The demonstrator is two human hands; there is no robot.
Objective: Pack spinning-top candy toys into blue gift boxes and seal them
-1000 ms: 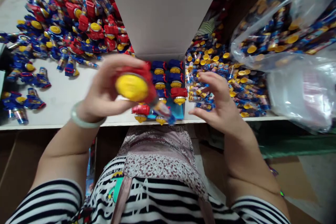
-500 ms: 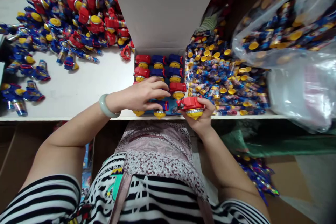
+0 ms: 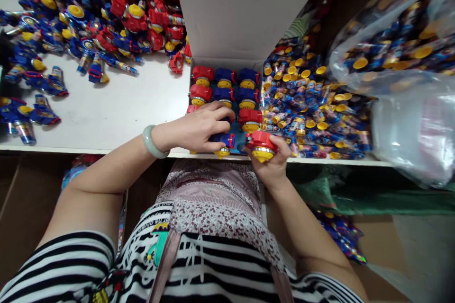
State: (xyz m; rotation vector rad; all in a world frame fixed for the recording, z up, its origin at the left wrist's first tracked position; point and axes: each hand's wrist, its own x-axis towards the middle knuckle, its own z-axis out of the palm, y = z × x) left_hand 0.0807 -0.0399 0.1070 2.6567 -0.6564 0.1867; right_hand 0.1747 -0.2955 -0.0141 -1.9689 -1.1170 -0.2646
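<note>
An opened box (image 3: 263, 64) holds rows of red and blue toys with yellow pointed discs, set in a blue insert. My left hand (image 3: 202, 128) lies over the middle of the rows, its fingers bent and apart, covering some toys. Its thumb is by a blue toy (image 3: 227, 141) in the front row. My right hand (image 3: 275, 163) grips a red toy (image 3: 262, 140) with its yellow disc facing me. That toy is at the box's front right corner, just below another red toy (image 3: 250, 117) sitting in the insert.
A heap of red and blue toys (image 3: 135, 18) covers the table's back left. Right of the box lie many small tubes with yellow ends (image 3: 309, 104). A clear plastic bag (image 3: 408, 118) of tubes stands farther right. The raised white lid (image 3: 245, 9) rises behind the box.
The whole view has shifted, so the box appears farther right. Relative to the box, my right hand has brought the red toy left, over its front right corner. My left hand stays over the rows.
</note>
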